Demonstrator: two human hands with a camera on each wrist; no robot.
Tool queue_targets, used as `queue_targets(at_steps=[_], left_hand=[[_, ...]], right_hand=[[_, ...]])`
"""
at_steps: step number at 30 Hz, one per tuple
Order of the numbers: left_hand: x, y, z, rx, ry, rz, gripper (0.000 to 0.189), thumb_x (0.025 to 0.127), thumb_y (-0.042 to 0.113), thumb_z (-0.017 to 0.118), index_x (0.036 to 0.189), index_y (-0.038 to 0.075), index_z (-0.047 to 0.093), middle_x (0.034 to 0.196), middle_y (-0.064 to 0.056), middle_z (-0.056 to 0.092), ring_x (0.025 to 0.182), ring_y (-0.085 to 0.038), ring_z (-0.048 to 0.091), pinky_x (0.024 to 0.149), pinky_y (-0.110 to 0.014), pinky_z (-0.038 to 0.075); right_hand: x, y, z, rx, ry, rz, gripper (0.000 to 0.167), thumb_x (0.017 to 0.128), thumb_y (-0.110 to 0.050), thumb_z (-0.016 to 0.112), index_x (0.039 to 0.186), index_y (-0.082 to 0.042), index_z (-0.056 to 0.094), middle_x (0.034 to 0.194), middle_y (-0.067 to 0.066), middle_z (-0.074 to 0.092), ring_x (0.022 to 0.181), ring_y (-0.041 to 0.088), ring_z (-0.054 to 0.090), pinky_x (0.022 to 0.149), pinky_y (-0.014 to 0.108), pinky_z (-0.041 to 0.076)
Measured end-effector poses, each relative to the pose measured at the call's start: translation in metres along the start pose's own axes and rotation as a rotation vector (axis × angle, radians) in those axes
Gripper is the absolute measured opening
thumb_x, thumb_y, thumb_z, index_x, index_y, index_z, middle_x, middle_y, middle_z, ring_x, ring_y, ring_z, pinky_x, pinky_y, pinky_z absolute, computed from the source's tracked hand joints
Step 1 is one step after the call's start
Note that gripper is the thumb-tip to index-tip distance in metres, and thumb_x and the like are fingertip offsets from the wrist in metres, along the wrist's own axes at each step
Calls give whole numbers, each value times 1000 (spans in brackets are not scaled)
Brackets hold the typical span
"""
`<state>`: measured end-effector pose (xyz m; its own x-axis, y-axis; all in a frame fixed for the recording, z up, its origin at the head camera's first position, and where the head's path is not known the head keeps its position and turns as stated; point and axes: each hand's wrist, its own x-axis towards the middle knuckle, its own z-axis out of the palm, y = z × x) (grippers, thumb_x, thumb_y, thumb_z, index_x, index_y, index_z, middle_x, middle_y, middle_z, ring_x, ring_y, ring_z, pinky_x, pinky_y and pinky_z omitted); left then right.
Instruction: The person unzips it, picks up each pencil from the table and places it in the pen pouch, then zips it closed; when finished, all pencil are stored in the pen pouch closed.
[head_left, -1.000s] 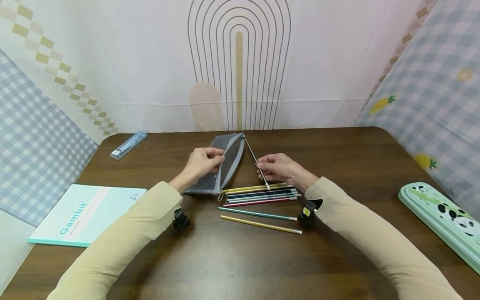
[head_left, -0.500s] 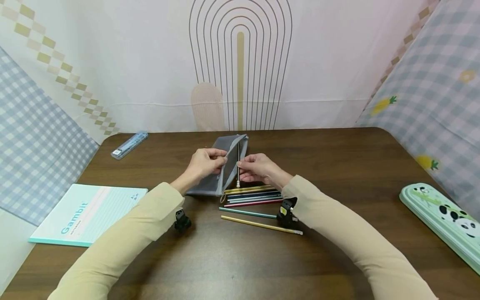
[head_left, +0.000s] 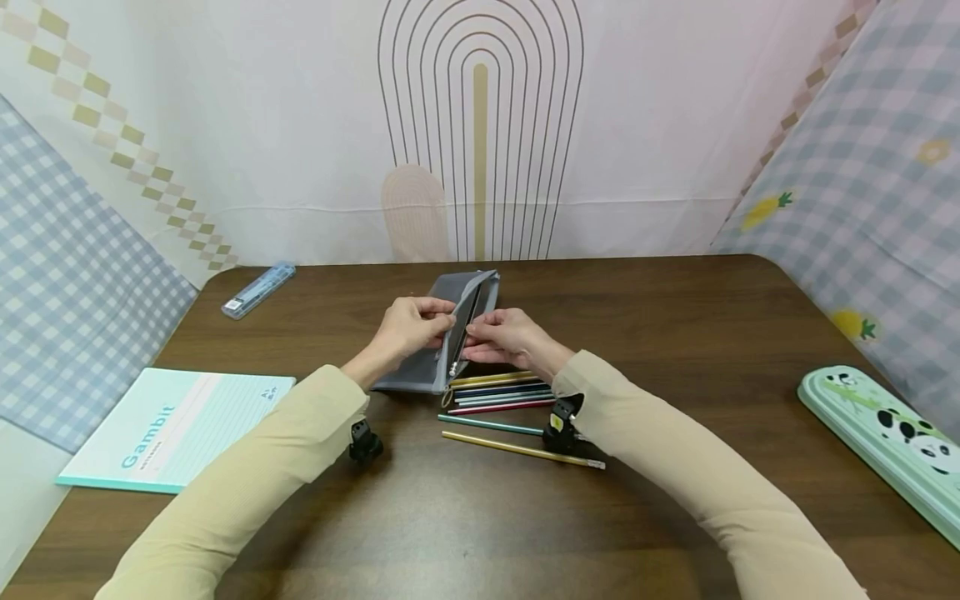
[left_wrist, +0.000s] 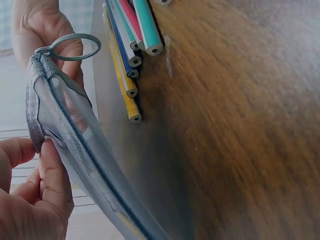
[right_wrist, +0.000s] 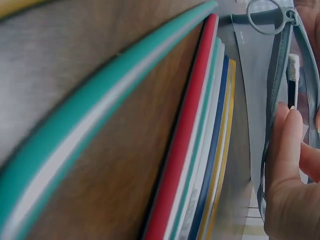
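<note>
My left hand [head_left: 408, 327] pinches the near-left edge of a grey mesh zipper pouch [head_left: 411, 372], whose mouth stands wide apart. At that mouth, my right hand [head_left: 516, 337] holds a dark pencil [right_wrist: 293, 80] between thumb and fingers. The pencil lies along the opening, its white eraser end toward me; its far part is hidden in the pouch. A ring pull [left_wrist: 76, 47] hangs from the pouch's near zipper end. Just below the right hand, several pencils [head_left: 498, 398] in yellow, navy, pale and red lie side by side.
A teal pencil [head_left: 487, 424] and a yellow pencil [head_left: 517, 449] lie apart, nearer me. A mint notebook [head_left: 172, 425] is at the left, with a clear blue case [head_left: 258, 290] behind it. A green panda pencil case [head_left: 885, 442] stands at the right edge.
My right hand has moved left with the dark pencil, from beside the pouch into its open mouth, and the pencil has turned. My left hand stays on the pouch edge.
</note>
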<state>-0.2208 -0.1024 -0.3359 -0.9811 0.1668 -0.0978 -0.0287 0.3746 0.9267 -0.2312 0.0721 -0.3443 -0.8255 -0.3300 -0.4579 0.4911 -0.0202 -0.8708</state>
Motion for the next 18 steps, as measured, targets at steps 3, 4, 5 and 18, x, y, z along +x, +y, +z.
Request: queue_targets(at_steps=[3, 4, 5, 18], left_hand=[[0, -1, 0, 4, 5, 4, 32, 89, 11, 60, 118, -2, 63, 109, -20, 67, 83, -14, 66, 70, -27, 57], [0, -1, 0, 6, 5, 6, 32, 89, 11, 60, 119, -2, 62, 110, -20, 66, 83, -13, 66, 70, -27, 57], [1, -1, 0, 4, 9, 4, 32, 89, 11, 60, 119, -2, 63, 109, -19, 67, 83, -13, 65, 70, -27, 57], [1, 2, -1, 6, 4, -4, 31, 89, 12, 61, 118, 1, 64, 112, -18, 66, 90, -17, 65, 71, -28, 57]], right_hand=[[-5, 0, -4, 11, -11, -10, 22, 95, -2, 50, 116, 4, 48, 81, 11, 65, 64, 15, 68, 62, 21, 56], [-7, 1, -5, 18, -19, -18, 26, 95, -1, 50, 120, 5, 46, 83, 11, 65, 67, 15, 68, 64, 21, 56], [-8, 1, -7, 24, -30, -27, 28, 95, 0, 49, 123, 6, 45, 84, 11, 66, 68, 15, 69, 65, 21, 57], [-18, 0, -12, 64, -168, -65, 25, 95, 4, 46, 120, 7, 47, 93, 12, 68, 83, 18, 69, 78, 27, 56]])
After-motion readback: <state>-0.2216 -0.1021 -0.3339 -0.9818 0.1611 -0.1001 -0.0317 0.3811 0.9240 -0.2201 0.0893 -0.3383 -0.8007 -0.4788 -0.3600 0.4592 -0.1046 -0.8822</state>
